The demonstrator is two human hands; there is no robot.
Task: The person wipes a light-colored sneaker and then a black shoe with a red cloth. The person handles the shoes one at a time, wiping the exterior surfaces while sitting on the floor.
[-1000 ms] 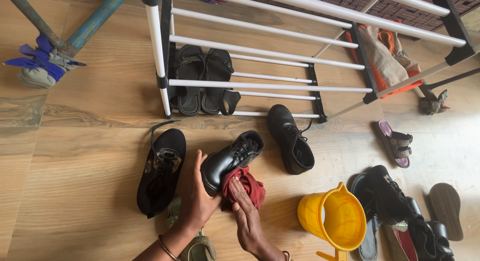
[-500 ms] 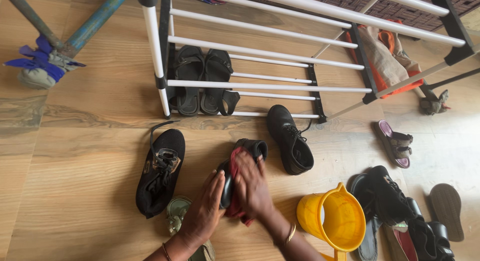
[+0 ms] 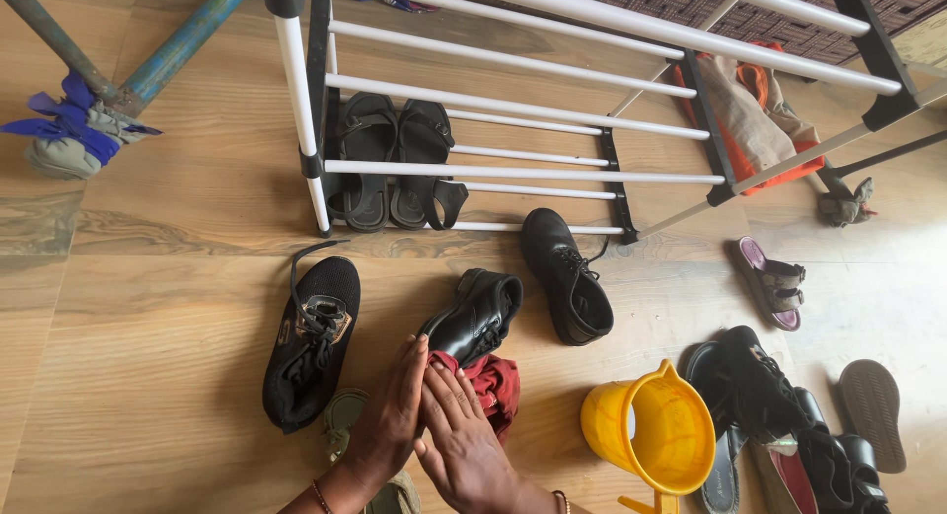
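A shiny black lace-up shoe [image 3: 475,314] lies on the wooden floor in front of me. My left hand [image 3: 390,415] rests against its near toe end, holding it steady. My right hand [image 3: 459,440] presses a dark red cloth [image 3: 493,381] against the shoe's toe and side, fingers spread flat over the cloth. The matching black shoe [image 3: 565,277] lies just to the right, apart from both hands. A black sneaker [image 3: 311,336] lies to the left of my left hand.
A white and black shoe rack [image 3: 493,119] stands ahead with black sandals [image 3: 395,159] on its lowest shelf. A yellow plastic jug [image 3: 651,430] stands at the right. Beyond it lie several shoes [image 3: 779,405] and a purple sandal [image 3: 769,280]. A green sandal [image 3: 345,420] lies under my left arm.
My right hand with the red cloth slid from the shoe's upper back down to its near toe end. The shoe's opening is uncovered again. My left hand stayed at the toe.
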